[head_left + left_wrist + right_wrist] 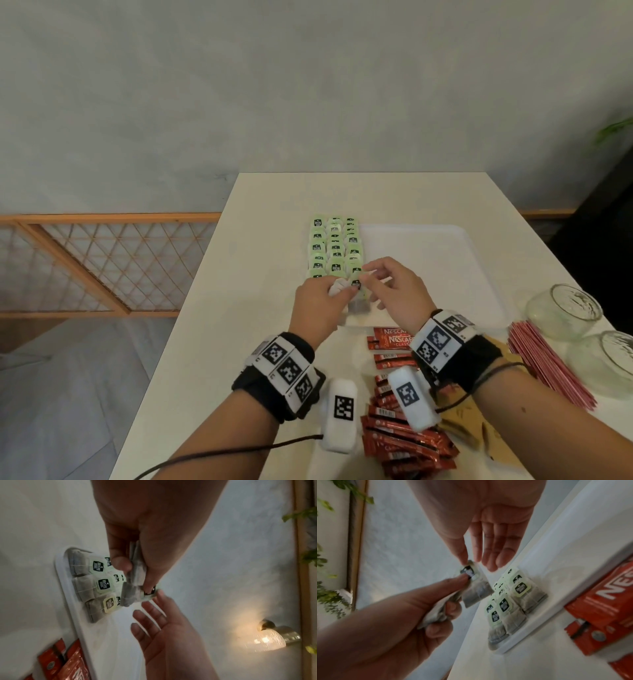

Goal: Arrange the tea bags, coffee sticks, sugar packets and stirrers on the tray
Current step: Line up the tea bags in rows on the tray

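Three columns of green-tagged tea bags lie on the left part of the white tray. Over the tray's near left corner my left hand grips a small stack of tea bags, its thumb pressing on the front one. My right hand pinches the green tag of that front tea bag between thumb and forefinger, the other fingers straight. Red coffee sticks lie in a heap in front of the tray. Pink stirrers lie to the right. Brown sugar packets show under my right wrist.
Two glass jars stand at the table's right edge beside the stirrers. The right two thirds of the tray are bare. The table's left edge drops to a floor with a wooden lattice rail.
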{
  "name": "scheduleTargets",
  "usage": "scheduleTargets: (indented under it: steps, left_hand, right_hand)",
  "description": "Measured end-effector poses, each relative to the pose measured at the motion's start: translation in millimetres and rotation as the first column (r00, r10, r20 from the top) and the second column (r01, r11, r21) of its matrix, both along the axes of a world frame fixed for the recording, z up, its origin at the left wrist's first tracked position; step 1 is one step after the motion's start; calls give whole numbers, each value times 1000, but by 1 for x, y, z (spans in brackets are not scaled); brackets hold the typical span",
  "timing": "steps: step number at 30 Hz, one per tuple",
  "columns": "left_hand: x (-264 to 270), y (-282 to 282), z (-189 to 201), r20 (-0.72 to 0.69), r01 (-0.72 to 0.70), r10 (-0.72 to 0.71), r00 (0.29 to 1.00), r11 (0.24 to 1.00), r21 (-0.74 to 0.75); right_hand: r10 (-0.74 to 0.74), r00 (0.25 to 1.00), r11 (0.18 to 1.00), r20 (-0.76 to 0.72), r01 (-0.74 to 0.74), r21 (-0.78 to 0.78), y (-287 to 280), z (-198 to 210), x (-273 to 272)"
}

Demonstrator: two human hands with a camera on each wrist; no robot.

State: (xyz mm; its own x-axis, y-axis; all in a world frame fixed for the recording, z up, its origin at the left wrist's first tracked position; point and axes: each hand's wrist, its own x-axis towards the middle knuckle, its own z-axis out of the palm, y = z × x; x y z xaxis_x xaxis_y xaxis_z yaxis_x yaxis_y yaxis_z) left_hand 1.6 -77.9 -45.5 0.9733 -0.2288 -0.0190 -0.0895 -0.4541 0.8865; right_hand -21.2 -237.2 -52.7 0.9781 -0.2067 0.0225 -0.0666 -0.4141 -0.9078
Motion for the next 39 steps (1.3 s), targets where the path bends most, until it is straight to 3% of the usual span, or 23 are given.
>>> scheduleTargets:
  steps: [3,7,9,14,20,24,28,33,39]
  left_hand:
    - [1,3,-4,-151,24,-37,988,996,-89]
    - [5,11,-5,-339,-34,-28,940,984,-176]
    - [8,18,-6,-432,-104,-10,902,965,-240]
    - [19,40,-7,-636,-255,-81,768,872,-419]
    - [26,52,-6,-702,-385,-196,685,721,-577]
    - [26,52,-10,-656,-306,-260,709,724,-618]
    - [24,45,-15,-633,-277,-213,744,764,-582]
    - [18,32,-12,-546,-143,-222,808,824,-548]
    - [11,19,-6,-388,1,-176,905,912,-410]
  right_hand:
    - [127,989,992,-71,-125,29,-5,-7,3]
    - [123,983,990,-137,-112,87,-8,-11,6]
    - [118,973,993,-197,-113,36,-13,-18,8]
    - [73,961,989,-265,-104,-106,-25,-33,12]
    - [33,962,988,-270,-73,-138,-22,-40,20]
    - [22,963,992,-268,-54,-112,-17,-40,24]
    - [-33,990,987,-138,11,-159,-13,-34,23]
    - [119,989,993,-93,-121,-15,6,-15,19]
    - [131,988,991,-82,-132,-8,12,-12,17]
